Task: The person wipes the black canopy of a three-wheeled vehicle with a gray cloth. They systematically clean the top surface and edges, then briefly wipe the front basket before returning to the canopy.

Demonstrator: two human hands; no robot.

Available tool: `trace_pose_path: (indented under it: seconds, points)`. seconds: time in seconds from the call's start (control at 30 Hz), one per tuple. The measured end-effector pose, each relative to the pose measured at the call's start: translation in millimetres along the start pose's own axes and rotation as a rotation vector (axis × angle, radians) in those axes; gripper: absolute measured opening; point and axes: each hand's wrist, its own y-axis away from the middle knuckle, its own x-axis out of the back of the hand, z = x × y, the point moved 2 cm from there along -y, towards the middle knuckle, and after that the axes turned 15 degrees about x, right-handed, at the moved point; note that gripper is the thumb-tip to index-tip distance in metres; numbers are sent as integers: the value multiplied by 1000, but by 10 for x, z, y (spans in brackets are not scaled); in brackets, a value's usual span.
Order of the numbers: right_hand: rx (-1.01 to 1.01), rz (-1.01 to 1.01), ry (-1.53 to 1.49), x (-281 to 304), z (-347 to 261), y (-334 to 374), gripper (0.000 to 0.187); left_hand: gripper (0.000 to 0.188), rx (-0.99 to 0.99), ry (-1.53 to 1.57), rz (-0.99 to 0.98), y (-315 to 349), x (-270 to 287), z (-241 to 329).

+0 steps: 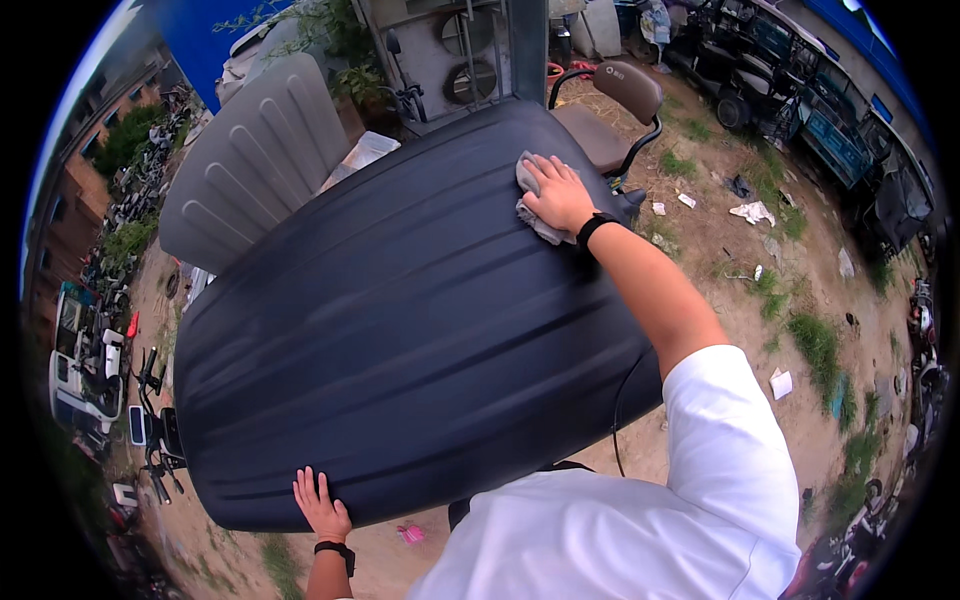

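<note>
Grey cloth [541,229] under the spread right hand [560,195], near the far-right corner of the black ribbed cover [400,330], probably works best drawn along the grooves. The left hand [322,508], fingers parted, rests on the near edge; the cover's long axis slants from near left to far right.

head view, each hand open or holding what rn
Left hand: open, empty, resting on the black panel.
Right hand: holding a grey cloth against it.
</note>
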Motion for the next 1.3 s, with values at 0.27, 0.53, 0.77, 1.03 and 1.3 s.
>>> trace_pose_path:
  seconds: [0.27, 0.53, 0.77, 1.03, 1.3]
  points:
    - [-533, 100, -327, -98, 1162, -83, 69, 62, 6, 5, -9, -72, -13, 26]
    - [-279, 50, -55, -150, 992, -823, 73, 60, 19, 6, 9, -72, -75, 39]
    - [172, -117, 164, -455, -385, -1751, 75, 59, 37, 33, -1, -59, -12, 40]
    - [498, -224, 128, -1121, -2649, -2487, 75, 56, 64, 73, 14, -43, -81, -14]
    - [634, -330, 119, -1626, -4458, -2976, 76, 54, 64, 86, 24, -34, -109, -57]
